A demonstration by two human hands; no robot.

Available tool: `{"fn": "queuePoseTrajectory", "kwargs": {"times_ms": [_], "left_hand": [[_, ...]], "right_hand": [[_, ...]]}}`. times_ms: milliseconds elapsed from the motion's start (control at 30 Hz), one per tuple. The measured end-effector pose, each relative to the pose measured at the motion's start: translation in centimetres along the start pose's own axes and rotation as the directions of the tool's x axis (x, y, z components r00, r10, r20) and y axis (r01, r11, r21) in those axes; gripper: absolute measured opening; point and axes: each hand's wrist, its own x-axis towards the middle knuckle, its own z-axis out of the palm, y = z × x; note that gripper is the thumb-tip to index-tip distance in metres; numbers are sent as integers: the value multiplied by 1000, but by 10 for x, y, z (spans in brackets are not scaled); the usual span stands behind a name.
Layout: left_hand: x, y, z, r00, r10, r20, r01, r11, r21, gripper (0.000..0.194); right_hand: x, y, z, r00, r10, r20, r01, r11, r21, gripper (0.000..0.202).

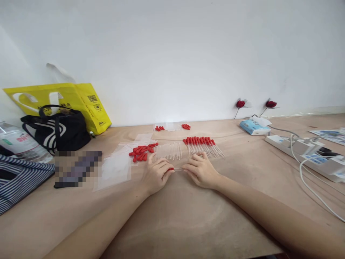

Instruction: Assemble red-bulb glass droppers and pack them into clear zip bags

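My left hand (159,174) pinches a red rubber bulb (171,168), mostly covered by the fingers. From it a thin glass dropper tube (178,169) runs level to my right hand (201,170), whose fingertips are closed on its other end. How deep the tube sits in the bulb is hidden. Just beyond my left hand lies a pile of loose red bulbs (140,154). A row of bare glass tubes (169,151) lies behind the gap between my hands. Past my right hand, droppers with red bulbs (201,141) lie side by side, bulbs toward the wall.
Clear plastic bags (114,167) lie left of the bulbs. More red bulbs (185,126) sit by the wall. At left stand a yellow bag (93,108), a black bag (70,131) and a plastic bottle (21,142). Rightward are a tissue pack (252,127) and a power strip (283,144) with cables.
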Motion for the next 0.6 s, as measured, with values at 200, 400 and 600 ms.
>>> {"fn": "queuePoseTrajectory", "kwargs": {"times_ms": [200, 400, 600], "left_hand": [[-1, -9, 0, 991, -134, -22, 135, 989, 59, 20], [-3, -33, -1, 863, -481, -154, 505, 830, 236, 46], [-4, -52, -5, 783, -592, -191, 619, 711, 333, 41]], "right_hand": [[-3, 4, 2, 995, 86, 48, -85, 996, -15, 20], [15, 19, 17, 848, 529, -36, -526, 831, -179, 24], [44, 28, 35, 759, 649, -52, -636, 722, -273, 27]]}}
